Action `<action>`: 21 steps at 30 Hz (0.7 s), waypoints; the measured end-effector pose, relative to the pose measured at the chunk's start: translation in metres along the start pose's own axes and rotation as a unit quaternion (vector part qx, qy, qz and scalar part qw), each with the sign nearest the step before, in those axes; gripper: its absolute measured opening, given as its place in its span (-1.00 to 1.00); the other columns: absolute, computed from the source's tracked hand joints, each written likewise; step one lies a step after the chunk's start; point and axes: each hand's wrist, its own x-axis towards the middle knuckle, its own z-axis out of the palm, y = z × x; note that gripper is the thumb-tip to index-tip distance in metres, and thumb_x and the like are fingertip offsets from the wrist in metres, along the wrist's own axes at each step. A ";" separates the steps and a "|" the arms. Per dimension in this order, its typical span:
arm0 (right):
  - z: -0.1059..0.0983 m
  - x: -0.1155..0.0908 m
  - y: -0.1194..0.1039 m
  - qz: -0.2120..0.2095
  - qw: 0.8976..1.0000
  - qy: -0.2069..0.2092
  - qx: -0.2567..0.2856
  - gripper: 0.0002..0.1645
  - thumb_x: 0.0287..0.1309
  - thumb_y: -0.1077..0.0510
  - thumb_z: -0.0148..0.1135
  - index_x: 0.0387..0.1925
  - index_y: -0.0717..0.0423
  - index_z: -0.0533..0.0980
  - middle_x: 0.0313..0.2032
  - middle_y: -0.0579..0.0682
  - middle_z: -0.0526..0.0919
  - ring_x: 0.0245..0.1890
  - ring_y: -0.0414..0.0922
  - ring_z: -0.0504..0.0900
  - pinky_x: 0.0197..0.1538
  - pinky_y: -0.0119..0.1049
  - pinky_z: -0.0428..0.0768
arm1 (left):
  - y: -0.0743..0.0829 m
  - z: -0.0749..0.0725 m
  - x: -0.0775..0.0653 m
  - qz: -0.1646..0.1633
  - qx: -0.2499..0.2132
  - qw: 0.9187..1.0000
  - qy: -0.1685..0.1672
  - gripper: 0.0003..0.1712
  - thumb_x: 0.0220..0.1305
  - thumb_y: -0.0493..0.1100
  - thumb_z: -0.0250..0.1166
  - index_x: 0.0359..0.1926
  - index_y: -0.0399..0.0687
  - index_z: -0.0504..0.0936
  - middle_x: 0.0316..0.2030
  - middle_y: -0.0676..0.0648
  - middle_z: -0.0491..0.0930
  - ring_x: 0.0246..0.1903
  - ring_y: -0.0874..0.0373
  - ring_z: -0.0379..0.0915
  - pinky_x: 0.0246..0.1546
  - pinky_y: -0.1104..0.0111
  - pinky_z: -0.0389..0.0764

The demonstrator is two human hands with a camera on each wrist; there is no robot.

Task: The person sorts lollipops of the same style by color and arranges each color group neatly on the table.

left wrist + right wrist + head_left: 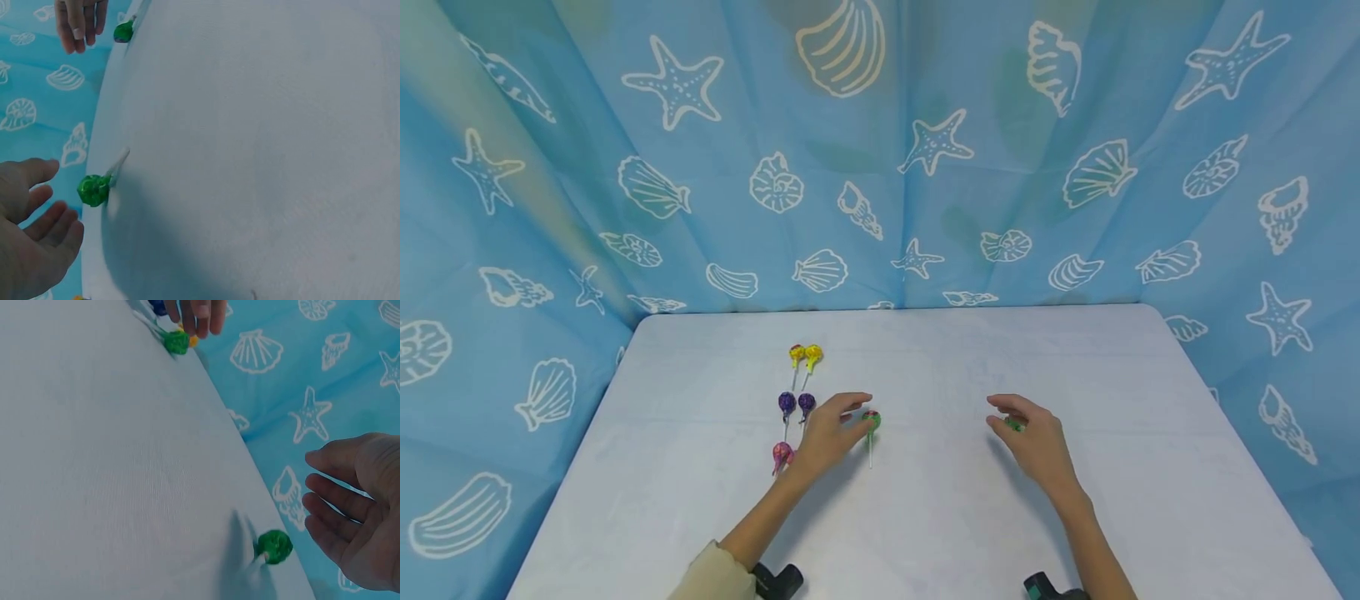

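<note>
Beside my left hand (827,437) lies a green-wrapped lollipop (872,419), its white stick toward the front of the table. The left wrist view has this hand's fingers spread and bent softly, with a gap to the lollipop's head (94,190). On the right, my right hand (1037,442) hovers with thumb and fingers apart around a second green lollipop (1014,424), mostly hidden by the hand in the head view. Seen from the right wrist, that lollipop (274,546) lies on the white cloth, apart from the relaxed fingers.
Left of the green lollipops, two yellow lollipops (814,357) lie at the back, two purple ones (786,403) in front of them. Pink lollipops (782,455) lie nearest, partly behind my left hand. A blue seashell curtain (865,150) hangs behind the white table (940,525).
</note>
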 end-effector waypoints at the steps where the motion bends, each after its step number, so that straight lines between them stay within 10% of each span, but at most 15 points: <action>1: -0.002 -0.001 0.002 0.004 1.000 0.000 -0.004 -0.63 0.25 0.20 0.36 0.08 0.20 0.61 0.03 0.15 0.67 0.07 0.14 0.60 0.13 0.04 0.55 | -0.001 0.001 0.000 0.001 0.004 1.000 0.001 -0.59 0.20 -0.34 0.41 0.09 -0.31 0.62 0.06 -0.24 0.61 0.09 -0.16 0.54 0.08 0.17 0.57; 21: -0.014 -0.003 0.043 0.063 0.997 -0.038 -0.001 -0.57 0.27 0.23 0.33 0.15 0.28 0.55 0.02 0.24 0.66 0.06 0.14 0.63 0.11 -0.15 0.57 | -0.009 0.013 0.001 0.005 0.083 0.997 0.001 -0.65 0.20 -0.38 0.39 0.03 -0.34 0.64 -0.08 -0.22 0.64 -0.07 -0.06 0.59 -0.01 0.14 0.59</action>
